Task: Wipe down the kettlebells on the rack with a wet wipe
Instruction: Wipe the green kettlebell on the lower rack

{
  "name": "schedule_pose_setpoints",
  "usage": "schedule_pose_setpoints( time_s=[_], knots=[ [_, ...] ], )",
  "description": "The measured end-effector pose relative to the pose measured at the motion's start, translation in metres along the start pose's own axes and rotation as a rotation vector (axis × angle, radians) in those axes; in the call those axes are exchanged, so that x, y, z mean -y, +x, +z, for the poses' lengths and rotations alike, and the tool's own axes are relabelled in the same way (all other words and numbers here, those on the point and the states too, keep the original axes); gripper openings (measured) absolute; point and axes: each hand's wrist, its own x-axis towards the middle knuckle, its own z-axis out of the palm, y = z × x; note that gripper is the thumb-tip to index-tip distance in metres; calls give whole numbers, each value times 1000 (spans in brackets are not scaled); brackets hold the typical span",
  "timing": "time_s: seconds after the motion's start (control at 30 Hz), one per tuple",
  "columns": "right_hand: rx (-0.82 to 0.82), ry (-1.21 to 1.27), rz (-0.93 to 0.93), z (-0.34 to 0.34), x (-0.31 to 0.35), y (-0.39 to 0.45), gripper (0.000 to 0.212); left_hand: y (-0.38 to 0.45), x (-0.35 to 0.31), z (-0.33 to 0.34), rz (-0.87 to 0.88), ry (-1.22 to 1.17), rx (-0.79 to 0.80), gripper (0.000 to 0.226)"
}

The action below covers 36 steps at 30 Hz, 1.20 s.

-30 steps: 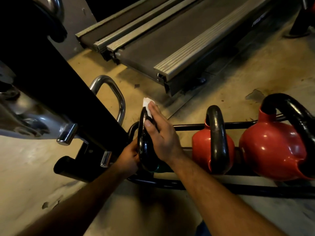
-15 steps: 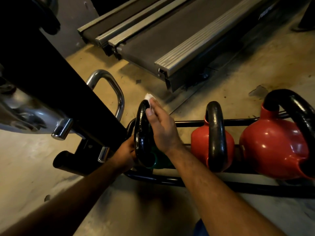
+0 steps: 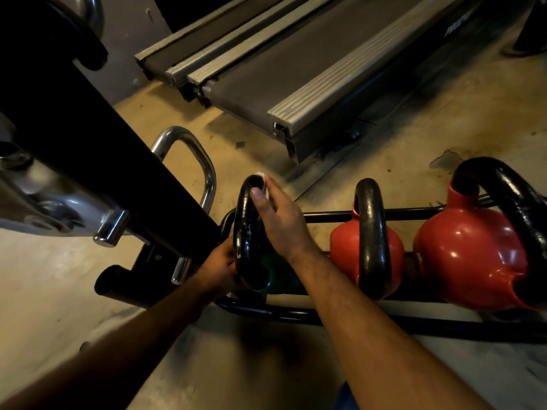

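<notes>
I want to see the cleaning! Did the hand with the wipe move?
Yes. The right hand slid the wipe up the green kettlebell's black handle, and now it sits at the top of the loop.

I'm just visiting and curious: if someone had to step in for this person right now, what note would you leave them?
Right hand: pressing the white wipe on top of the black handle of the green kettlebell.
Left hand: steadying that handle low down.
Rack: green kettlebell at the left end, then the small red kettlebell and the large red kettlebell.
Done: cannot tell beyond the handle top.
Left: apparently both red ones.
</notes>
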Motion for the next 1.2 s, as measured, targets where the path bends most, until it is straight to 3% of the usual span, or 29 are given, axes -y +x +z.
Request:
schedule_pose_setpoints(
  time_s=[0.17,0.27,0.43,0.57,0.73,0.9,1.03,1.1,1.2],
  knots=[
    [78,-128,-217,-4,2,-7,84,-2,1,2,10,18,-13,67],
    [65,-149,-125,-7,8,-6,81,-2,-3,2,-3,14,6,53],
    [103,-207,-348,-6,8,-26,70,-7,-9,6,61,60,6,64],
    [93,-211,-323,-12,20,-21,63,-7,-12,5,85,136,-22,59],
    [283,-503,-462,-20,30,-44,59,-11,-14,6,157,279,10,49],
    [221,-577,-275,-21,42,-26,61,-11,-20,8,188,210,30,52],
    [357,-719,-415,-18,45,-63,67,-8,-11,4,142,244,82,47],
    [416,-800,-473,-26,42,-79,73,-16,-22,7,206,262,58,47],
    [348,-785,-394,-28,48,-65,69,-23,-30,11,308,244,27,57]
  ],
)
